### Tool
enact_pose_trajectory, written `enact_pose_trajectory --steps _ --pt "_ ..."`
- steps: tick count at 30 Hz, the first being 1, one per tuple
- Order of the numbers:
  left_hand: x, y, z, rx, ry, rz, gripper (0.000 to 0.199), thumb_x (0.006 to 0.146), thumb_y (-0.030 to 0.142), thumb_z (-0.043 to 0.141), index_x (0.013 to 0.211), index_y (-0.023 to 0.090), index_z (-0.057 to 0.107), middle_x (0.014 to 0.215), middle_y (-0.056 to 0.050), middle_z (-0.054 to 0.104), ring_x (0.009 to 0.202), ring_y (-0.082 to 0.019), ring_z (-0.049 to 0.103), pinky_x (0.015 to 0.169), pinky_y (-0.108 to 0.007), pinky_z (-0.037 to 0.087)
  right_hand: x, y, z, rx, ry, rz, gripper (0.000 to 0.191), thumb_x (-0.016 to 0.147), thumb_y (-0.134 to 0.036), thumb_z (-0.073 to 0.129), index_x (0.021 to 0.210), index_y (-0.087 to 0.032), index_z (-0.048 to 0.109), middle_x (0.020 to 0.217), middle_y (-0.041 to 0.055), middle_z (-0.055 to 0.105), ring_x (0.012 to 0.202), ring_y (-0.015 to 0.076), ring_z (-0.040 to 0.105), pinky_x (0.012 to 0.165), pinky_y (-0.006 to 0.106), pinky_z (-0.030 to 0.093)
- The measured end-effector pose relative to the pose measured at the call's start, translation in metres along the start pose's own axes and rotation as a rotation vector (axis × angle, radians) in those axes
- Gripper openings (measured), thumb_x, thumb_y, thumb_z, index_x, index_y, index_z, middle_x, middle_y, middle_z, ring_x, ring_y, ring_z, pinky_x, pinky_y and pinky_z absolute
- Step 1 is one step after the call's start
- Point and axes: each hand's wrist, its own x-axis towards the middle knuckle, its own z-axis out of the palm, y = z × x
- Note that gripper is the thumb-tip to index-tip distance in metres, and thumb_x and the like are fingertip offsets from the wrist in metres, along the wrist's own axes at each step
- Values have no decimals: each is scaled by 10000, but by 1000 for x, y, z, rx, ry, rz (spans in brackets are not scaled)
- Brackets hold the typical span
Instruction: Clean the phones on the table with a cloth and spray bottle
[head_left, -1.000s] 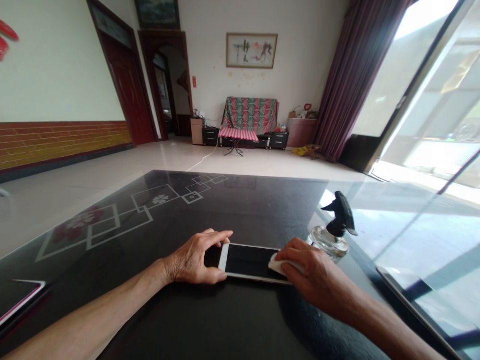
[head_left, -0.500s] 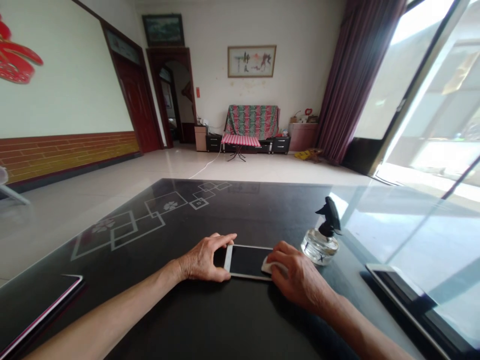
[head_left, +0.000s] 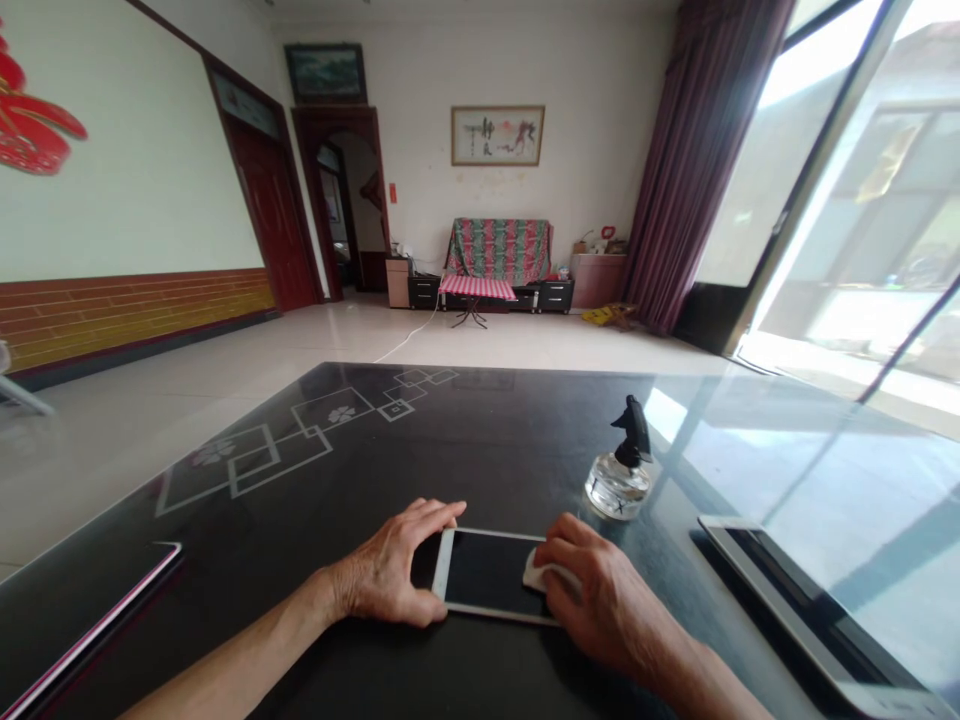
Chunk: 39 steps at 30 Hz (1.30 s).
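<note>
A white-framed smartphone (head_left: 487, 572) with a dark screen lies face up on the black table (head_left: 480, 440). My left hand (head_left: 394, 570) is closed round its left end, thumb at the near corner and fingers at the far one. Pinched in my right hand (head_left: 596, 590) is a white wiping cloth (head_left: 535, 575), pressed on the right part of the screen. The hand hides most of the cloth and the phone's right end. Just beyond my right hand stands a clear spray bottle (head_left: 619, 487) with a black trigger head, upright.
To the right lies a larger tablet-like device (head_left: 739, 522) with a light frame. Another flat device with a pink and white edge (head_left: 112, 622) sits at the left. Beyond the table are a tiled floor (head_left: 300, 345) and a small table with a checked cloth (head_left: 478, 289).
Phone and both hands appear lower and larger in view, partly because the camera has shifted. The cloth remains on the right part of the screen; both grips look the same.
</note>
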Motion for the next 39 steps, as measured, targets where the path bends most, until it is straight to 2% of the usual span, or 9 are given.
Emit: enact_pose_trajectory --steps 4,10,15,21,27,30,35,39 --pt "1 -2 1 -21 2 33 1034 535 202 735 1449 266 255 1154 -41 542 1044 -256 515 1008 -424 401 0 11 -1 -54 51 68 207 833 -129 456 823 -202 650 858 42 562 762 156 578 719 286 479" --pt "-1 -6 3 -41 2 46 1056 550 204 738 1460 277 208 1160 -34 519 1038 -244 499 1031 -421 370 7 17 8 -110 120 71 248 910 -171 417 964 -221 654 962 55 570 866 165 586 804 301 476" --pt "0 -6 2 -56 13 52 1033 541 205 749 1446 258 253 1105 -26 523 987 -225 493 976 -386 416 21 10 15 -157 77 20 249 904 -158 416 925 -204 660 918 59 566 844 174 574 800 314 475" --pt "2 -4 2 -46 52 55 1031 516 207 761 1433 224 289 1095 -39 532 986 -233 495 959 -393 434 30 -7 25 -124 93 -57 242 880 -134 437 920 -215 661 924 55 571 820 170 580 785 309 484" --pt "-1 0 4 10 120 93 1009 540 162 712 1442 212 262 1253 -92 471 1107 -272 486 1048 -472 363 21 15 19 -73 305 -14 199 904 -227 466 955 -231 659 967 51 582 856 176 598 789 303 481" --pt "-4 1 6 68 166 139 999 568 124 660 1459 206 217 1316 -114 435 1174 -292 457 1065 -486 351 19 25 13 -78 369 6 188 903 -254 479 952 -235 660 965 46 588 850 175 603 781 303 479" --pt "-7 0 10 249 261 269 957 650 110 625 1481 172 154 1349 -158 395 1240 -329 397 1050 -508 371 19 24 8 -69 493 -41 159 888 -236 491 935 -222 642 938 48 588 820 171 597 737 292 481" --pt "-8 -4 12 383 348 408 897 700 59 588 1481 151 159 1326 -177 391 1235 -327 404 1038 -511 385 17 19 6 -51 583 -100 154 874 -203 492 939 -207 632 940 58 580 828 173 594 735 290 489"
